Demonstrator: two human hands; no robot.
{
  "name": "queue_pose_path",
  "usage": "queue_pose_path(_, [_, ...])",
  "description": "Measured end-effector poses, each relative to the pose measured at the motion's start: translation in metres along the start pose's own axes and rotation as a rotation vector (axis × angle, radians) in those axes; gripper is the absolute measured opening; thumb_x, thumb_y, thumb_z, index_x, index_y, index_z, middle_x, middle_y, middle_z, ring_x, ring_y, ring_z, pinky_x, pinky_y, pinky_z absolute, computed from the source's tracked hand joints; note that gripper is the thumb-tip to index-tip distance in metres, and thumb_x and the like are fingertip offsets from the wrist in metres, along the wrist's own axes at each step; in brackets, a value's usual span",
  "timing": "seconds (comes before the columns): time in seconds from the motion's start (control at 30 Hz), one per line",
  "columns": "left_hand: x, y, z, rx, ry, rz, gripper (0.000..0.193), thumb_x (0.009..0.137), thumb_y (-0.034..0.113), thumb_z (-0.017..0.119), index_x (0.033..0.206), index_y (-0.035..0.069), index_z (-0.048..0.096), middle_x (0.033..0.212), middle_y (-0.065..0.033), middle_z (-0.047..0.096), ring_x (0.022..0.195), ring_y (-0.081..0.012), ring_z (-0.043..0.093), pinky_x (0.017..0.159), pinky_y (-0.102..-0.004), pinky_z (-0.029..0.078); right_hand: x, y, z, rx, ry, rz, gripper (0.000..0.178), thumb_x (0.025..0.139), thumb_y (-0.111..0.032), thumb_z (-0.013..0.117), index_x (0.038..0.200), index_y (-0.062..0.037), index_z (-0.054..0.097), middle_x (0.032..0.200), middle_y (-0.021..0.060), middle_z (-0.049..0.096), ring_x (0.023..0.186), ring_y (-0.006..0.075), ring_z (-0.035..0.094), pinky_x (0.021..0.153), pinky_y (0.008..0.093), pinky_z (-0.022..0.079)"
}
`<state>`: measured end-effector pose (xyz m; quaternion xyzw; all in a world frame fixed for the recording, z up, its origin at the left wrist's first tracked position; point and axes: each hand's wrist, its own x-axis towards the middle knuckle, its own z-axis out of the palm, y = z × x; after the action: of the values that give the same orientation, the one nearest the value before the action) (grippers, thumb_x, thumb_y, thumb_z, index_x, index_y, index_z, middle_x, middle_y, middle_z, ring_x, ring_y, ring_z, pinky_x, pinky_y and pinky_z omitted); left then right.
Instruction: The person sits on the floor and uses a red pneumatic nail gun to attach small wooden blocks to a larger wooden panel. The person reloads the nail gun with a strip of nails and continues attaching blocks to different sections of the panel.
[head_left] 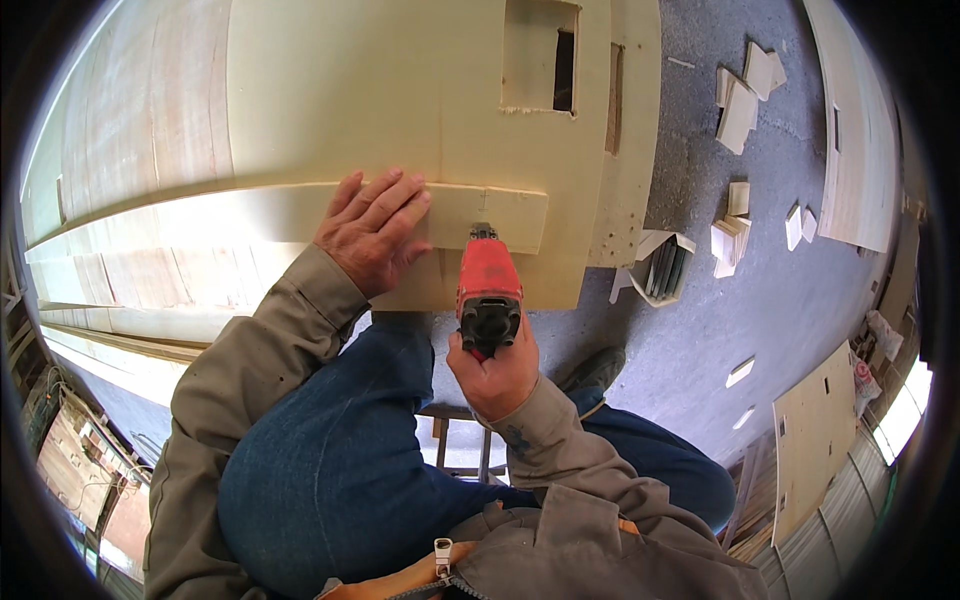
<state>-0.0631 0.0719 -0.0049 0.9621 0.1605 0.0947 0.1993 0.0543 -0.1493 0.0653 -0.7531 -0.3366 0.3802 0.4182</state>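
My right hand [493, 372] is wrapped round the grip of a red and black handheld power tool [489, 275] with a metal nose. Its exact kind I cannot make out. The nose reaches the near side of a long, narrow plywood strip [512, 218], close to a mark across the strip. Left of the tool, my left hand [372, 228] lies flat on this strip, fingers stretched toward its far edge. Beneath the strip is a broad plywood sheet [350, 90] with a rectangular cutout. The blade or tip of the tool is hidden.
Wood offcuts [738, 110] lie scattered on the grey floor at the right. An open box [662, 268] of thin pieces stands beside the sheet's right end. Plywood panels [815, 435] lean at the far right. My knees are close to the sheet's near edge.
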Motion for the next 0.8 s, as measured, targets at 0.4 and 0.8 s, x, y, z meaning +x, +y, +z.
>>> queue_pose_path(0.4, [0.0,0.002,-0.002,0.009,-0.016,-0.001,0.054,0.091,0.035,0.077,0.138,0.013,0.064,0.15,-0.0073,0.059,0.143,-0.0276,0.052,0.123,-0.0509,0.032,-0.012,-0.002,0.003,0.002,0.008,-0.004,0.059,0.081,-0.005,0.07,0.138,-0.003,0.054,0.124,0.0211,0.06,0.108,0.0429,0.061,0.096,0.0456,0.051])
queue_pose_path(0.8, [-0.001,0.0,0.001,0.014,0.016,0.003,0.057,0.086,0.032,0.082,0.137,0.014,0.064,0.15,-0.0046,0.059,0.143,-0.0253,0.051,0.123,-0.05,0.031,-0.016,0.002,0.009,-0.016,0.025,-0.002,0.062,0.081,-0.006,0.072,0.14,-0.0013,0.052,0.123,0.021,0.06,0.107,0.0416,0.062,0.095,0.0453,0.052])
